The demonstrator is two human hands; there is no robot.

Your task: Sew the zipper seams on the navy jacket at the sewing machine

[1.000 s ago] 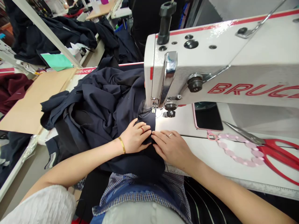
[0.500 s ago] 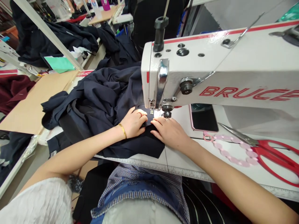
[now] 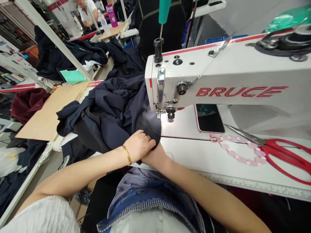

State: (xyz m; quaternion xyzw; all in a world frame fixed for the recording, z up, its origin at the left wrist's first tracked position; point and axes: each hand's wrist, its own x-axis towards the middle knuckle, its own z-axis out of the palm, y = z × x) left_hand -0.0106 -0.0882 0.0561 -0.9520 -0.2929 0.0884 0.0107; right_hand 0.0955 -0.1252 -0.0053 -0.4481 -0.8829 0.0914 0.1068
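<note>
Dark navy fabric [image 3: 107,106] lies bunched left of the white sewing machine [image 3: 218,77], and its edge reaches under the needle area. My left hand [image 3: 139,144], with a gold bracelet at the wrist, is closed on the near edge of this fabric. My right hand [image 3: 155,157] is against it from below, its fingers hidden under the cloth and behind my left hand. Both hands are at the table's front edge, nearer to me than the lit needle plate.
A phone [image 3: 210,118], a pink beaded strap [image 3: 239,158] and red-handled scissors [image 3: 282,150] lie right of the needle. Cardboard [image 3: 53,110] is at the left. A person [image 3: 89,14] sits at the far back.
Both hands have moved from beside the needle toward me and come together. The near part of the fabric is drawn back and folded, uncovering table by the needle. The camera view has shifted.
</note>
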